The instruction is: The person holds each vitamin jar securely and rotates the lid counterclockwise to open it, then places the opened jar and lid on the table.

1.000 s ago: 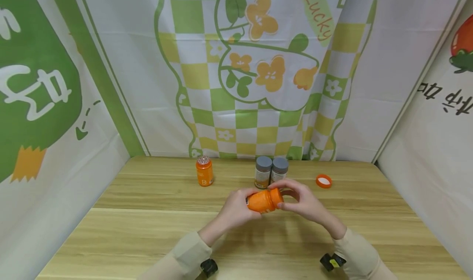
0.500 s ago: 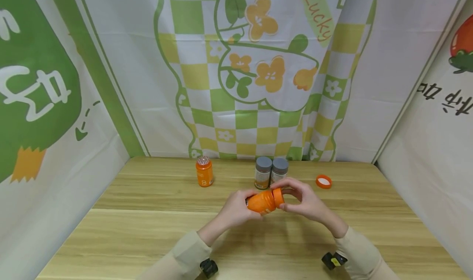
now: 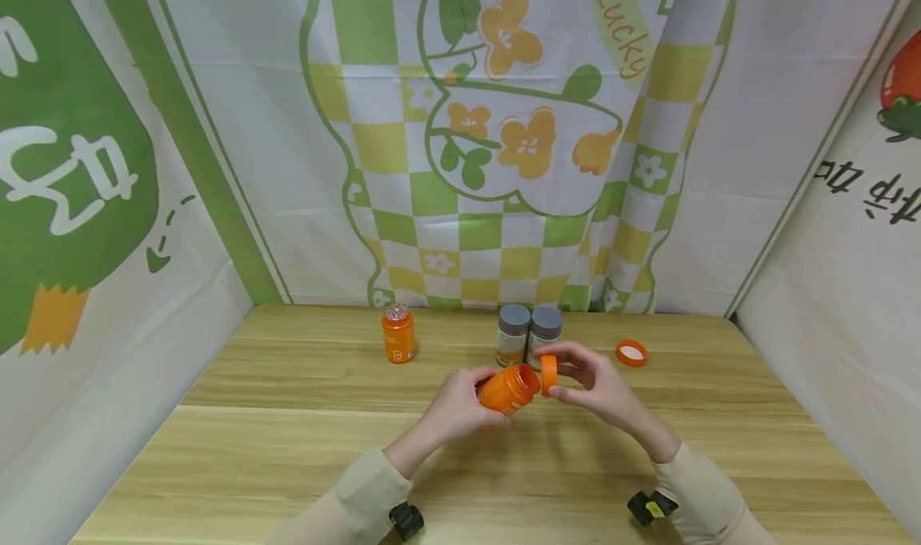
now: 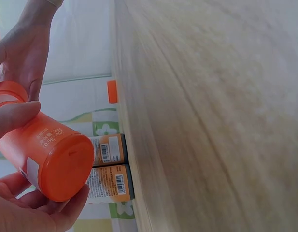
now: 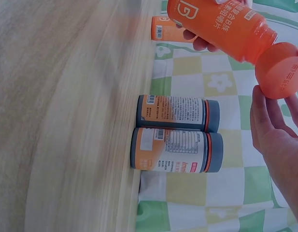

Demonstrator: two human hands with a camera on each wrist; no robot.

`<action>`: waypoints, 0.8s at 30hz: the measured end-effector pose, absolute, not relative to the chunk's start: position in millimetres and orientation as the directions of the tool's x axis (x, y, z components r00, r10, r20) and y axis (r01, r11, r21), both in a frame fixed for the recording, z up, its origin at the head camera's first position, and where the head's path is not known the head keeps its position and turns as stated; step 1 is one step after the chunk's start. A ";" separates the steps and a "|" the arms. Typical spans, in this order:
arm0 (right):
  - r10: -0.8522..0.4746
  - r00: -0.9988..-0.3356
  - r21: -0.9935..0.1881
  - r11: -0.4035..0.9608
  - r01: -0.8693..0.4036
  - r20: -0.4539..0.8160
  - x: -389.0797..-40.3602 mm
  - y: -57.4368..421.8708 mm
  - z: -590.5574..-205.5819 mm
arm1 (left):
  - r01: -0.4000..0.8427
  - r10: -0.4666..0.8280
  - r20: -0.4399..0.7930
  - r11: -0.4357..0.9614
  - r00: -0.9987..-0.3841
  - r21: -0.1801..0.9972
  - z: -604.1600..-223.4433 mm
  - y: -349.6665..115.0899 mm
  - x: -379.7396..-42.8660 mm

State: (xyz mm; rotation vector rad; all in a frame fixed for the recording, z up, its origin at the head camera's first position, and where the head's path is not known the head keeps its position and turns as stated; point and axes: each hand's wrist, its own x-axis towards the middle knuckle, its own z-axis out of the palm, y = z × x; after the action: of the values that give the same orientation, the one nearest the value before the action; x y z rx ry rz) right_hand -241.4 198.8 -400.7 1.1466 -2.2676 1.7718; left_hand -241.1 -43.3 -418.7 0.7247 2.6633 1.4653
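Above a pale wood-grain worktop [image 3: 288, 433], the left hand [image 3: 455, 409] is grasping a tilted, open orange plastic bottle [image 3: 504, 393]. Two grey-lidded cylindrical jars [image 3: 512, 337] are standing closed; an upright orange bottle [image 3: 398, 339] is standing seemingly uncapped. The right hand [image 3: 603, 387] is pinching a round orange plastic cap [image 3: 549, 376], removed but not yet set down.

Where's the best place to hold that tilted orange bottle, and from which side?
Probably hold the orange bottle around its broad body, coming from the left, where the left hand grips it. It tilts with its open mouth facing the right hand, which pinches an orange lid beside it, so a body grip should leave the narrower neck free.
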 end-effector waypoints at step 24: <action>-0.469 -0.768 -0.846 0.077 -0.528 0.436 -245.1 209.7 -405.3 | 0.383 0.266 0.281 0.513 -0.922 0.769 -417.6 -51.8 -249.2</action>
State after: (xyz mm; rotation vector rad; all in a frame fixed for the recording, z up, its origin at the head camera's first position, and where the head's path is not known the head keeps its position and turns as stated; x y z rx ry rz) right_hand -245.1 209.7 -405.3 1.0509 -2.2685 1.8192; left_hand -249.2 -51.8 -417.6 0.6123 2.8414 1.4965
